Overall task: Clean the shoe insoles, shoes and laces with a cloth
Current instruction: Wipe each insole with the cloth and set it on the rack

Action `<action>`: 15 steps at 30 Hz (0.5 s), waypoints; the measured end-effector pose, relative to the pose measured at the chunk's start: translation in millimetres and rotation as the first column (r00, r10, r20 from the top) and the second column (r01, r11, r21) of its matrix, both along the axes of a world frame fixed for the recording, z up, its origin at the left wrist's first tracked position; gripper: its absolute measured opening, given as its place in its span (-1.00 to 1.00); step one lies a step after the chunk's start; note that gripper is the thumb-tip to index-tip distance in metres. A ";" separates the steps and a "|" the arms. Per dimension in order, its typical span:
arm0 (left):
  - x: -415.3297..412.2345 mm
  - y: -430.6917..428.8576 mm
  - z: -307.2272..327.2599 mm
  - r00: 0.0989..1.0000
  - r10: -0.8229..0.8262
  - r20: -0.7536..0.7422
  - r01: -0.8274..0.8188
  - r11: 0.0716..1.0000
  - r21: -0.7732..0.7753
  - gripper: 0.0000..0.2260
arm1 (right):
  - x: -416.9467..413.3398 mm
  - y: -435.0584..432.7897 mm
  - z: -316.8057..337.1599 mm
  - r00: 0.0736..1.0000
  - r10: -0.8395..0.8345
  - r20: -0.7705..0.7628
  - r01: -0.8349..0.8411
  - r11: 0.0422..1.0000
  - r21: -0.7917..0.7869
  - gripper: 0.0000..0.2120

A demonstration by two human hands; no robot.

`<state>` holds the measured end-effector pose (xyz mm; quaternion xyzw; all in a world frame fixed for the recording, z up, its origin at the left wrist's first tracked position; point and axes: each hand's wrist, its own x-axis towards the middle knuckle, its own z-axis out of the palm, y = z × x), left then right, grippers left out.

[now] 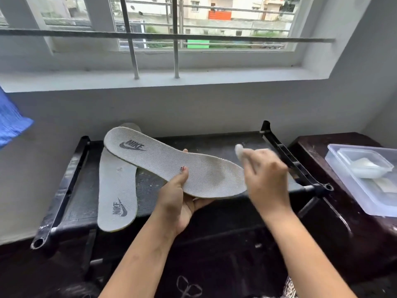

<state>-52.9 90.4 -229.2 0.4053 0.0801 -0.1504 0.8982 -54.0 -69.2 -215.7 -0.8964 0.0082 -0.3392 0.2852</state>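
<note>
Above a black rack (64,190), a person's left hand (178,196) grips a grey insole (171,166), thumb curled on top, the blurred right hand (266,175) pinches a white cloth (238,149) above the rack's right side, and a second insole (117,190) lies flat on the rack's left side.

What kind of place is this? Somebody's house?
Probably a room in a home. You can see the barred window facing other buildings, a black rack under the sill, and a plastic box on a dark wooden table.

Bare forearms (148,250); red-polished thumbnail (182,168), left hand (179,201)
</note>
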 end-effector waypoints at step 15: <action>5.5 -3.0 -4.5 0.990 0.142 -0.009 -0.142 0.988 -0.055 -0.69 | -5.0 46.5 -10.0 0.962 0.238 -0.133 -0.237 0.971 0.020 -0.85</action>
